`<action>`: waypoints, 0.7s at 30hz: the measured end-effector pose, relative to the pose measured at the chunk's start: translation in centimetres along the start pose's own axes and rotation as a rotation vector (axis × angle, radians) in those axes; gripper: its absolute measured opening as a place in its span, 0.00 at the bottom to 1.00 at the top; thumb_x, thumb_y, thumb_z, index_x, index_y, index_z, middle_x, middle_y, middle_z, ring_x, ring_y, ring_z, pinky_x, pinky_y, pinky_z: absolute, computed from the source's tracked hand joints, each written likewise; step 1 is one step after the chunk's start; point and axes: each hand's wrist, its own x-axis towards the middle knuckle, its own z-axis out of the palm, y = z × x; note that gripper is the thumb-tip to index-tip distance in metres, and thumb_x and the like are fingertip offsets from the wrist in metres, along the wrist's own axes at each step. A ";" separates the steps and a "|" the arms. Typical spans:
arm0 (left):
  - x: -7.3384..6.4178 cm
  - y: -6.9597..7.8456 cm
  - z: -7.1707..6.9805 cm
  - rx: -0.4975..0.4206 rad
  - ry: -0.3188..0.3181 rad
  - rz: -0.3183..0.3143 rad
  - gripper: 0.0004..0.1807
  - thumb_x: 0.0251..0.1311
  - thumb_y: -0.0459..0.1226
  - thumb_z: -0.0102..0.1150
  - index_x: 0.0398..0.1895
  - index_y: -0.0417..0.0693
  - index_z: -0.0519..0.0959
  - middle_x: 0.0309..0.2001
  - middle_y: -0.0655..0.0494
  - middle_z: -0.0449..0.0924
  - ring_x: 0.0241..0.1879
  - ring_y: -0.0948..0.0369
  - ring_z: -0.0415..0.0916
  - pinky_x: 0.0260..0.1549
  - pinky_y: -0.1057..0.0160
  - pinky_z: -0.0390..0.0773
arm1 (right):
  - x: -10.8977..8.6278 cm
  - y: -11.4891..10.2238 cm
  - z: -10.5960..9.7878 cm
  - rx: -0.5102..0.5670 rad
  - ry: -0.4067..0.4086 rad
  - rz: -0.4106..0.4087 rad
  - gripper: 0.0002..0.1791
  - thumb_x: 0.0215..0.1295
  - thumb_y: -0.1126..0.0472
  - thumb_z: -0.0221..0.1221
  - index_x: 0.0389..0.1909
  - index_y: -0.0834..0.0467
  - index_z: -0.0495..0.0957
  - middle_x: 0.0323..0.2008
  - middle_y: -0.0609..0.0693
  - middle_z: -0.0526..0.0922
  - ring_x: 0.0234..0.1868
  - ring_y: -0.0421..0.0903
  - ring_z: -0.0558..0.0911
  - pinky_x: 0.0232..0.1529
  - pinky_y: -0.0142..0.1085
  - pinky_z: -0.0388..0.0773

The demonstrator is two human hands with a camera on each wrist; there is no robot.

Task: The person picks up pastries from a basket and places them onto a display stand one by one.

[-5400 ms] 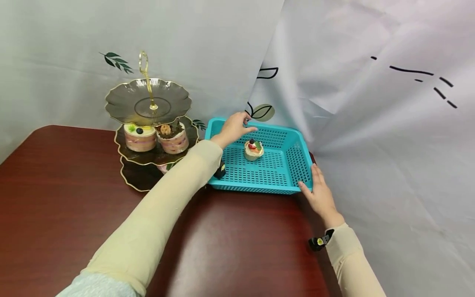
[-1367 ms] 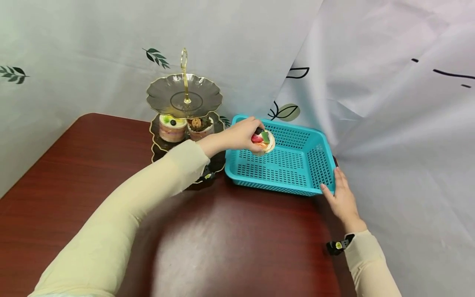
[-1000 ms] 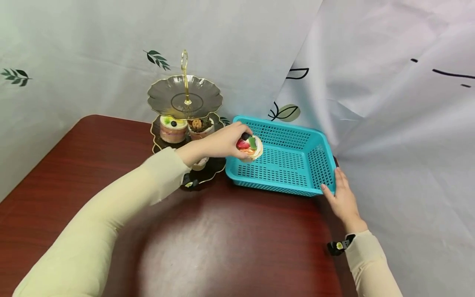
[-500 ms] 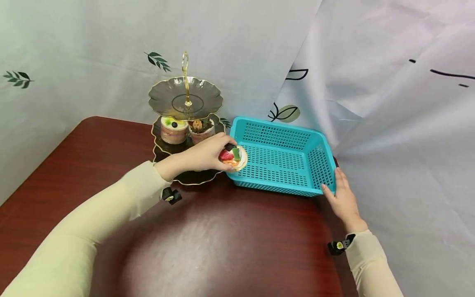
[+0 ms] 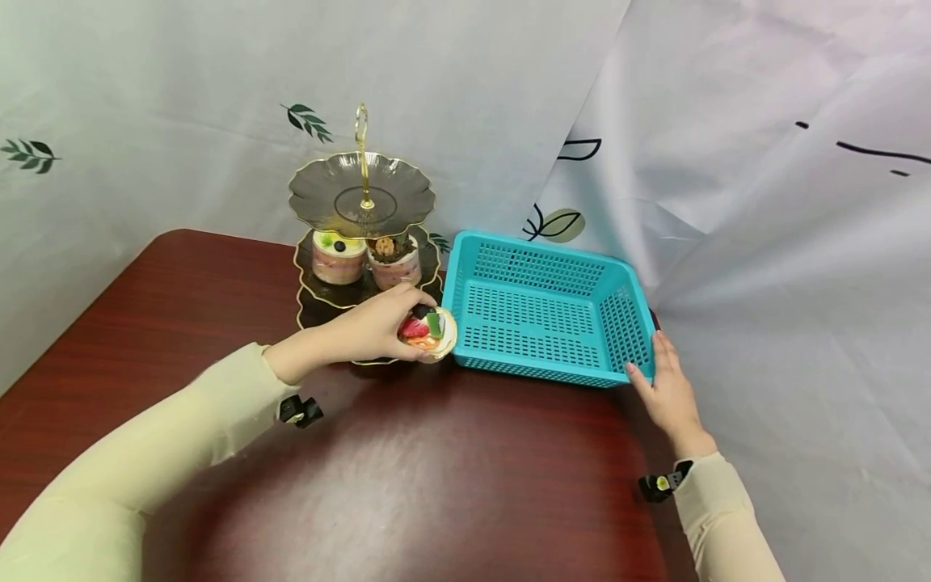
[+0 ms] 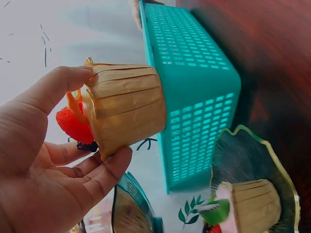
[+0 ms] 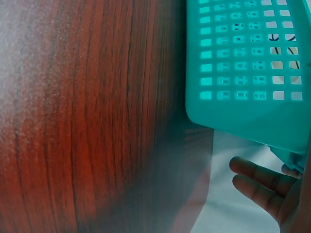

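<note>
My left hand (image 5: pixel 371 327) pinches a cupcake (image 5: pixel 436 333) topped with cream, strawberry and green fruit, thumb on one side and fingers on the other. In the left wrist view its pleated tan cup (image 6: pixel 127 102) is tipped sideways beside the basket's end wall. The turquoise plastic basket (image 5: pixel 534 370) stands on the table to the right of this cupcake. My right hand (image 5: pixel 671 398) rests with straight fingers against the basket's near right corner, thumb at the rim. In the right wrist view two extended fingers (image 7: pixel 257 179) show beyond the basket's corner.
A three-tier stand (image 5: pixel 407 190) with gold scalloped edges is left of the basket. Its middle tier carries two round layered cakes, one with a blueberry (image 5: pixel 339 260), one with a walnut (image 5: pixel 395 263). Another cupcake (image 6: pixel 255 204) sits on the lowest tier. A curtain hangs behind.
The cupcake lay in the basket earlier; my left hand has since gripped it and carried it left and nearer, out over the basket's left end. The right hand stays at its corner.
</note>
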 end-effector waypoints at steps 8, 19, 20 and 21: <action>-1.5 0.1 0.2 0.010 0.024 0.005 0.37 0.39 0.41 0.75 0.55 0.37 0.72 0.52 0.44 0.74 0.50 0.54 0.74 0.52 0.55 0.74 | 0.1 -0.1 -0.2 0.002 -0.001 0.002 0.42 0.73 0.46 0.47 0.75 0.67 0.41 0.74 0.67 0.46 0.67 0.72 0.59 0.59 0.66 0.61; -3.7 0.1 0.7 0.019 0.052 0.042 0.36 0.37 0.41 0.76 0.52 0.38 0.74 0.47 0.46 0.75 0.46 0.57 0.74 0.47 0.56 0.76 | -0.1 -0.3 -0.4 0.000 -0.006 0.001 0.42 0.73 0.46 0.46 0.74 0.67 0.41 0.74 0.67 0.46 0.66 0.72 0.59 0.58 0.67 0.61; -4.0 -0.1 0.8 0.022 0.055 0.044 0.36 0.37 0.41 0.76 0.52 0.37 0.74 0.47 0.46 0.75 0.46 0.57 0.74 0.47 0.56 0.76 | -0.1 -0.3 -0.4 -0.002 -0.006 0.002 0.42 0.73 0.46 0.46 0.75 0.67 0.41 0.74 0.67 0.46 0.66 0.72 0.59 0.58 0.67 0.61; -4.2 -0.3 0.9 0.025 0.060 0.044 0.36 0.37 0.41 0.76 0.52 0.37 0.74 0.47 0.46 0.75 0.46 0.57 0.74 0.47 0.56 0.76 | -0.1 -0.3 -0.4 -0.004 -0.007 0.003 0.42 0.73 0.46 0.46 0.75 0.67 0.41 0.74 0.67 0.46 0.66 0.72 0.60 0.59 0.67 0.61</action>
